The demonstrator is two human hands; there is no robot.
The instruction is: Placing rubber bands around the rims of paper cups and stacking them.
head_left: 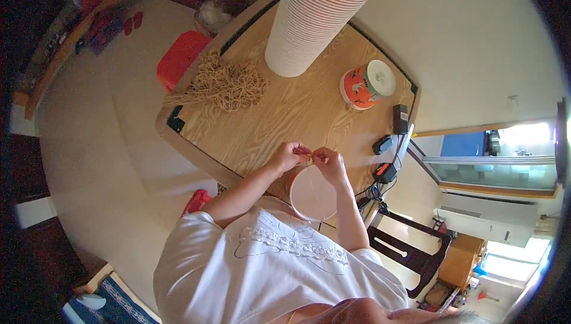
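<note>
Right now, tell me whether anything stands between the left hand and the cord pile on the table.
Nothing visible: only wooden tabletop lies between the left hand and the cord pile. The tall tub stack stands right of the pile, off that path.

The wood-grain tabletop (256, 133), dark at its corners, bears a tangled heap of tan cord (235, 88) at left. Beside it stands a tall stack of nested white containers (312, 23), orange at the top; a shorter, largely orange stack (357, 88) stands farther right. A black box (400, 119), small dark devices (382, 145) and cables (373, 192) line the right edge.
</note>
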